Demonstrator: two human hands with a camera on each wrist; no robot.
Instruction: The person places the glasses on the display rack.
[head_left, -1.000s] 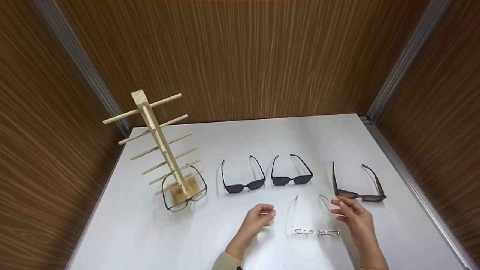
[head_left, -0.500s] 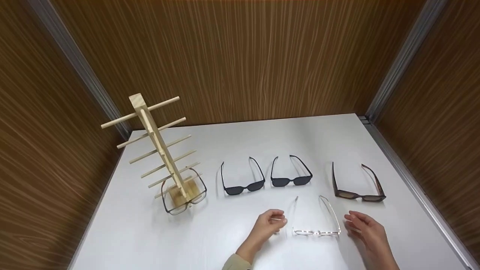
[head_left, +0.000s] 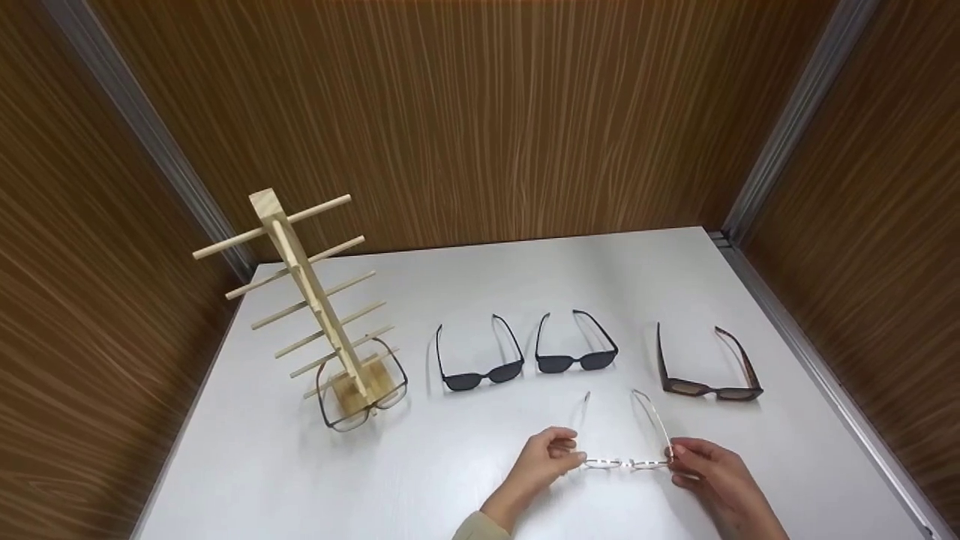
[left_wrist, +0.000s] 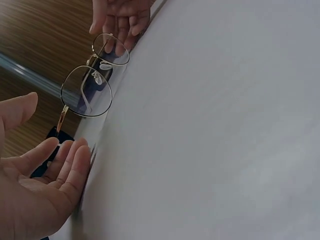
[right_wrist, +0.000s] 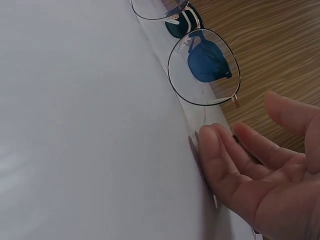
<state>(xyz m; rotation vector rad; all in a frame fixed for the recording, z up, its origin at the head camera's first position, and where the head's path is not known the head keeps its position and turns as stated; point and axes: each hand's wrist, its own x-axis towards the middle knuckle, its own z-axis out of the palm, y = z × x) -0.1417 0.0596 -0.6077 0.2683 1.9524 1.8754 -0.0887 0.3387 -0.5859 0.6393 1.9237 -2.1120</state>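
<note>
A pair of eyeglasses with a thin metal rim and clear round lenses stands on the white table, temples unfolded and pointing away from me. My left hand is at the left end of the front, its thumb tip close to the hinge. At the right hinge is my right hand, fingers loosely bent. In the left wrist view, the left hand has thumb and fingers apart beside the temple. The right wrist view shows a gap between thumb and fingers of the right hand, near the lens.
A wooden peg stand is at left, with dark-framed eyeglasses around its lower part. Two black sunglasses lie mid-table, and brown sunglasses lie at right. Wood-grain panels enclose the back and sides.
The right hand moved down from beside the brown sunglasses, then in toward the eyeglasses' right hinge. The left hand moved right to the left hinge. The eyeglasses stay on the table.
</note>
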